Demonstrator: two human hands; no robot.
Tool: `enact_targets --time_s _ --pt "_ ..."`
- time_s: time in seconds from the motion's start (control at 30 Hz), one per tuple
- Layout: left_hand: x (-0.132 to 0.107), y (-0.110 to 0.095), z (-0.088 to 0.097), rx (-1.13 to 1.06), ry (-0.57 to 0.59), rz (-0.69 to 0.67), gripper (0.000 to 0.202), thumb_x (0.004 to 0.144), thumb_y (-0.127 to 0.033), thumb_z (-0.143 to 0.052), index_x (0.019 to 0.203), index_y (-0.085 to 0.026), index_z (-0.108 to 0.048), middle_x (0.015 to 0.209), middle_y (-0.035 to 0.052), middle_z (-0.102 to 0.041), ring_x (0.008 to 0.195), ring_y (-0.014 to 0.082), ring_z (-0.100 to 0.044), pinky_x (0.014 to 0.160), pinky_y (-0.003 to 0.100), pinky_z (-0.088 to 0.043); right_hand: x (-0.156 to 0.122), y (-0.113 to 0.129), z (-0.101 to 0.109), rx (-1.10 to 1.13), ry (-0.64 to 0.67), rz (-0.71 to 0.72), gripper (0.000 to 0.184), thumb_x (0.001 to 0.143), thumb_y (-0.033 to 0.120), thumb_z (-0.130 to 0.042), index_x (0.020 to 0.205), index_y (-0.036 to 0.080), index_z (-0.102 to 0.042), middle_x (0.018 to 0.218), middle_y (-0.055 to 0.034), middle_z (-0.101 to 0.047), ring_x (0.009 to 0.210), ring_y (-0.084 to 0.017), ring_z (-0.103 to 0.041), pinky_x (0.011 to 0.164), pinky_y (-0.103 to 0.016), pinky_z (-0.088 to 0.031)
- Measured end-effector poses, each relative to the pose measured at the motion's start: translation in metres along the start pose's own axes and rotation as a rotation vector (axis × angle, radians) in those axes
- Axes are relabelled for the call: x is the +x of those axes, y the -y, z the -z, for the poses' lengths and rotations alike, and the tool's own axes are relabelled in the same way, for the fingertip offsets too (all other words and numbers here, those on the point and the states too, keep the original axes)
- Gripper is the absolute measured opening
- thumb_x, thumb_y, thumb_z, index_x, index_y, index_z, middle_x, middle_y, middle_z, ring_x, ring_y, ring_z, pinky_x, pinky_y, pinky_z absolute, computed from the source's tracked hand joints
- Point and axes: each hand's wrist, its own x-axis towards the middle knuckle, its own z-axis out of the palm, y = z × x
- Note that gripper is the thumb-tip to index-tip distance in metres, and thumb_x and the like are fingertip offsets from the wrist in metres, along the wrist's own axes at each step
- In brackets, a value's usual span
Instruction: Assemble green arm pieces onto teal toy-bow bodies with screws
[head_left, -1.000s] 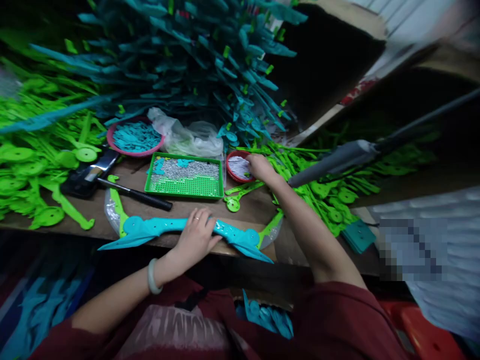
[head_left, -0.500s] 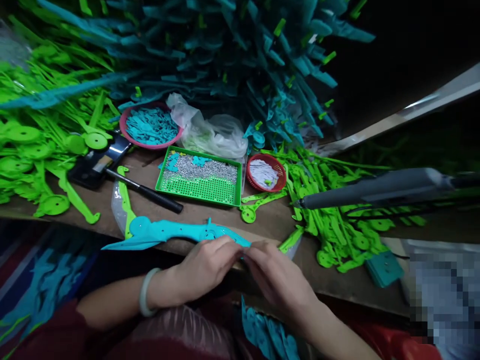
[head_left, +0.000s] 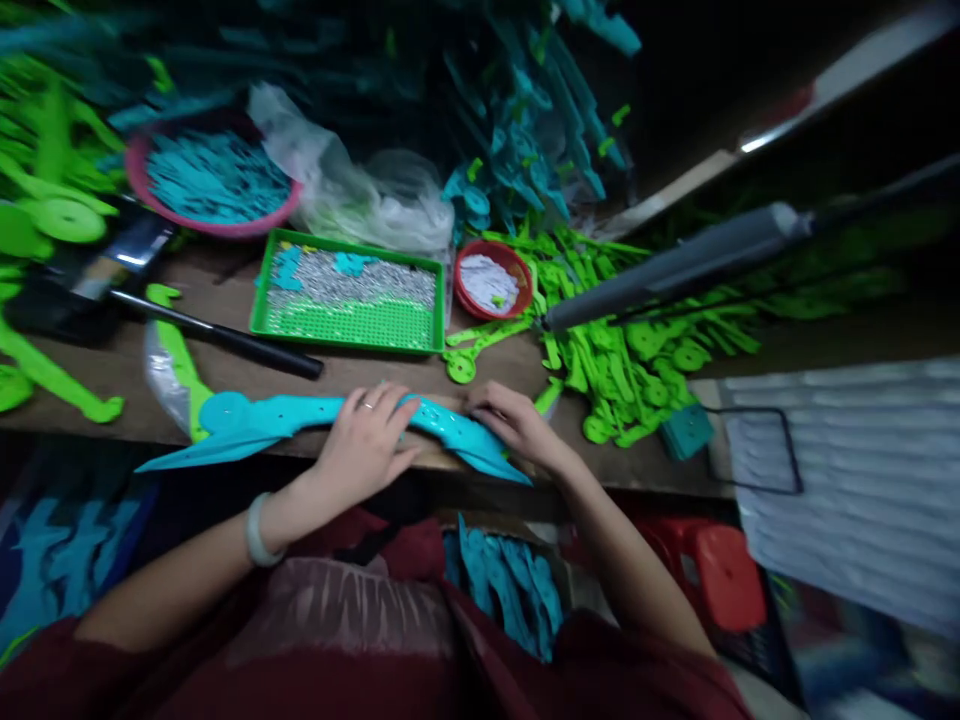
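A bright blue plastic toy bow (head_left: 281,412) lies along the front edge of the bench, its pointed left end sticking out past the edge. A green limb (head_left: 176,372) with a clear bag over part of it shows at its left end, and a second green limb (head_left: 550,397) at its right. My left hand (head_left: 364,440), with a ring on it, is closed over the bow's middle, thumb below. At the bow's right part is my right hand (head_left: 512,418), fingers curled against its upper edge; the fingertips are partly hidden.
Behind the bow stands a green tray (head_left: 345,325) of small metal pieces. Near it are a red basket (head_left: 495,275) of white pieces, a pink bowl (head_left: 214,228) of blue parts and a black-handled hammer (head_left: 262,350). A grey power screwdriver (head_left: 667,270) hangs at right over piled green parts.
My hands, earlier close together at the bow's right part, are now apart. My left hand lies over the middle; the right is farther along, baring the bow's right end. The view has shifted.
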Motion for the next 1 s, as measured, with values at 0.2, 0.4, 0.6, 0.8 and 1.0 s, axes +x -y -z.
enact_targets --time_s 0.2,0.4,0.6,0.8,1.0 --pt "0.002 -0.002 -0.006 0.041 -0.005 -0.027 0.050 0.090 -0.033 -0.062 0.131 -0.007 -0.053 0.132 0.0207 -0.059 0.123 0.0372 -0.053 0.099 0.051 -0.041 0.016 0.006 -0.007 -0.026 0.143 0.129 0.017 0.100 0.024 -0.044 0.098 0.020 -0.060 0.101 -0.0078 -0.056 0.093 -0.015 -0.055 0.083 -0.031 -0.049" --pt "0.004 -0.006 -0.003 0.043 -0.014 -0.006 0.042 0.092 -0.030 -0.059 0.128 -0.009 -0.056 0.130 0.0187 -0.060 0.121 0.0344 -0.054 0.099 0.048 -0.042 0.020 0.002 -0.009 0.035 0.194 0.179 0.015 0.100 0.021 -0.044 0.100 0.020 -0.059 0.102 -0.0069 -0.053 0.095 -0.015 -0.054 0.085 -0.030 -0.048" --pt "0.004 -0.005 -0.005 0.023 -0.021 0.009 0.040 0.092 -0.028 -0.057 0.127 -0.010 -0.057 0.128 0.0194 -0.062 0.122 0.0351 -0.055 0.100 0.049 -0.042 0.015 -0.004 -0.007 -0.057 0.234 0.213 0.016 0.098 0.018 -0.045 0.103 0.021 -0.060 0.104 -0.0076 -0.055 0.097 -0.016 -0.053 0.084 -0.031 -0.048" --pt "0.003 -0.003 -0.007 0.004 -0.039 -0.002 0.039 0.093 -0.029 -0.054 0.127 -0.008 -0.058 0.129 0.0189 -0.062 0.122 0.0345 -0.055 0.099 0.049 -0.042 0.012 -0.008 -0.006 -0.068 0.271 0.170 0.018 0.098 0.017 -0.044 0.107 0.021 -0.060 0.106 -0.0083 -0.055 0.096 -0.016 -0.054 0.084 -0.030 -0.048" --pt "0.003 -0.003 -0.008 0.016 -0.051 -0.002 0.038 0.094 -0.029 -0.052 0.125 -0.008 -0.060 0.129 0.0183 -0.062 0.121 0.0345 -0.055 0.100 0.048 -0.042 0.009 -0.009 -0.008 -0.001 0.235 0.148 0.013 0.098 0.017 -0.046 0.104 0.023 -0.057 0.105 -0.0071 -0.054 0.097 -0.016 -0.054 0.085 -0.030 -0.049"
